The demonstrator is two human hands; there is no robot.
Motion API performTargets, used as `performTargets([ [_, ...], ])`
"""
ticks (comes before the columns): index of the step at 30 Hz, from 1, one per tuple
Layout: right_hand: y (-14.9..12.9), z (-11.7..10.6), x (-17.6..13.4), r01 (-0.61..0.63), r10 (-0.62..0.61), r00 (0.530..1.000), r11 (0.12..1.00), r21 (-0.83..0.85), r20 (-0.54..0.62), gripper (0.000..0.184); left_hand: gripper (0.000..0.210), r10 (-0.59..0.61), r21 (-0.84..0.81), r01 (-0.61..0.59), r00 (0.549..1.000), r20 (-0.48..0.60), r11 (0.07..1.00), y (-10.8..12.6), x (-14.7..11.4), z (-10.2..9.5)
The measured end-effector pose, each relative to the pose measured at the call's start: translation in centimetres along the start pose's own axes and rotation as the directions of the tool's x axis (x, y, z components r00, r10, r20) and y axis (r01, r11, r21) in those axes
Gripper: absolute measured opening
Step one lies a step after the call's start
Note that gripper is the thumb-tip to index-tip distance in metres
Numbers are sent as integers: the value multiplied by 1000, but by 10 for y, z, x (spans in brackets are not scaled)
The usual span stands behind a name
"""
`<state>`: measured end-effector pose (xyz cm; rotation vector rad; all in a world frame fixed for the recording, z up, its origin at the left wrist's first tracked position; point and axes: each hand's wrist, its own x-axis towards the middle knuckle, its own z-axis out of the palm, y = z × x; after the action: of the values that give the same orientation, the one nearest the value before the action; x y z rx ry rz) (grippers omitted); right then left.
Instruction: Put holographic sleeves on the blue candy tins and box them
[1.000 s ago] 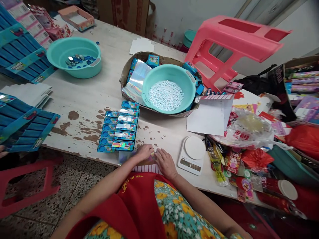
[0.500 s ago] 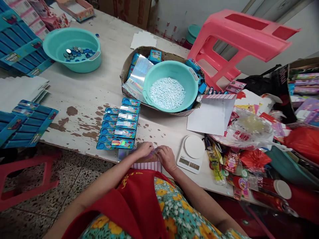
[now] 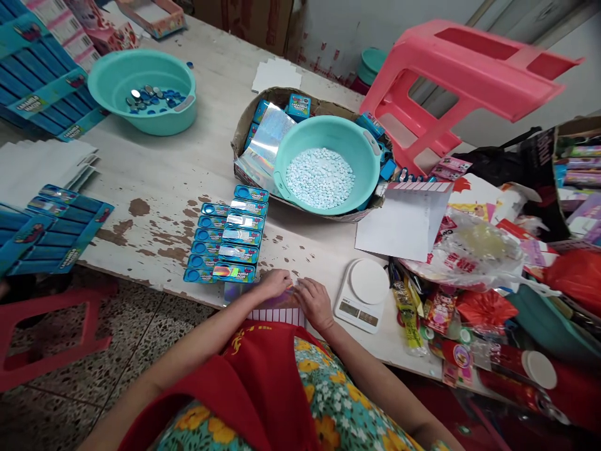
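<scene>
At the table's near edge, both my hands are over a shiny holographic sheet [image 3: 278, 298]. My left hand [image 3: 276, 283] is closed, its fingertips pinched at the sheet's upper edge. Close beside it on the right, my right hand [image 3: 313, 302] has bent fingers pressed together at the sheet's right end; the exact grip is partly hidden. Under the sheet lies a white strip with dark lines [image 3: 280, 316]. Just left of my hands stand two rows of small blue tins [image 3: 238, 250], with shiny labels on the right row.
A cardboard tray [image 3: 239, 134] holds blue tins and a teal basin [image 3: 328, 131] of pale candies. Another teal basin [image 3: 141, 62] contains small discs. A white kitchen scale [image 3: 361, 300] is right of my hands, near clutter and a pink stool [image 3: 469, 69]. Blue boxes [image 3: 70, 232] stand left.
The view has shifted slightly, so the table things appear a little further right. My hands stay at the sheet, with only small finger movement.
</scene>
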<state>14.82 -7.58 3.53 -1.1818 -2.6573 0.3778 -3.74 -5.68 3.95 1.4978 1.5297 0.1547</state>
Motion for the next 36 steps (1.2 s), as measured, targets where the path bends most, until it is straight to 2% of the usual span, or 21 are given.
performTargets([
  [3,-4,-16,11,23,-22,996,1000,-5,84,14,22,-18,-5,18,1000,-8,1000,-1,1,1],
  [5,-8,-35,15,33,-37,987,999,30,156,15,22,-34,-16,34,999,-12,999,0,2,1],
  [8,-16,-74,20,-100,71,989,970,220,133,15,27,-28,-48,26,999,-30,999,8,-4,-6],
  [10,-22,-104,28,-235,226,972,892,385,71,14,36,61,-222,-76,995,-74,972,20,-14,-17],
  [11,-25,-117,34,-281,291,955,841,462,52,15,39,129,-357,-156,987,-99,921,29,-22,-24],
  [13,-31,-141,48,-330,372,927,741,585,52,17,38,244,-595,-283,959,-147,752,50,-41,-42],
  [14,-35,-150,55,-342,397,916,695,632,60,18,35,261,-660,-293,954,-149,692,60,-51,-51],
  [16,-44,-160,71,-349,440,896,612,709,61,19,25,184,-674,-233,972,-144,701,78,-72,-72],
  [19,-61,-157,101,-323,500,865,507,799,33,20,25,33,-564,-184,963,-268,805,86,-93,-107],
  [22,-82,-141,143,-239,522,851,488,839,-62,23,30,6,-394,-181,914,-406,901,67,-102,-151],
  [25,-101,-121,189,-157,492,858,525,837,-148,24,28,25,-347,-182,911,-412,920,35,-97,-198],
  [28,-109,-100,228,-162,520,829,573,803,-204,23,25,55,-449,-215,938,-343,867,6,-80,-235],
  [32,-106,-77,259,-223,587,767,621,751,-258,23,22,67,-517,-212,956,-284,829,-16,-51,-264],
  [36,-101,-62,272,-247,626,742,586,772,-238,24,19,77,-513,-215,958,-276,831,-25,-32,-274],
])
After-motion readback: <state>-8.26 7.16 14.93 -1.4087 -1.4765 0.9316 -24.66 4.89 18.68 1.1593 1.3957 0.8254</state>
